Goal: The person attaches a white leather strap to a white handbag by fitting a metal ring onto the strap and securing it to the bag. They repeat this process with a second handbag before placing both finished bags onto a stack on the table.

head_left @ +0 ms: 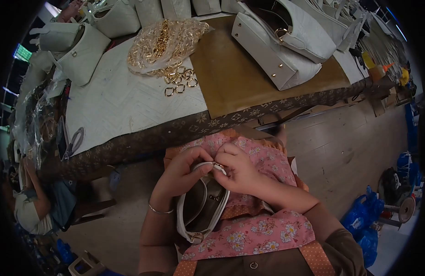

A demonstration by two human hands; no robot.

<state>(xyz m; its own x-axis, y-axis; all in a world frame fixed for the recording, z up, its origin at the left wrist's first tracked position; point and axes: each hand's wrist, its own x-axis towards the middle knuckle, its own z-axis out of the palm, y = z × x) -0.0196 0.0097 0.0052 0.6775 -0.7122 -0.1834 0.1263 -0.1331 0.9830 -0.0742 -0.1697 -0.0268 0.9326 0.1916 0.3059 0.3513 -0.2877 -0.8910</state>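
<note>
A white handbag (181, 220) rests on my lap against the pink floral apron, its open top showing a brown lining. My left hand (187, 172) pinches the bag's thin white strap. Close beside it, my right hand (237, 168) has its fingers closed on the strap's end, where a small gold metal ring (217, 164) shows between the two hands. The fingers partly hide the ring and the strap end. At the bag's lower end, another piece of gold hardware (196, 238) is visible.
On the table (143, 108) ahead lie loose gold rings (179, 82) and a plastic bag of gold hardware (164, 46). A large white handbag (281, 46) sits on a brown sheet (235, 92). Scissors (74, 142) lie at the left edge. Another person (33, 207) sits at left.
</note>
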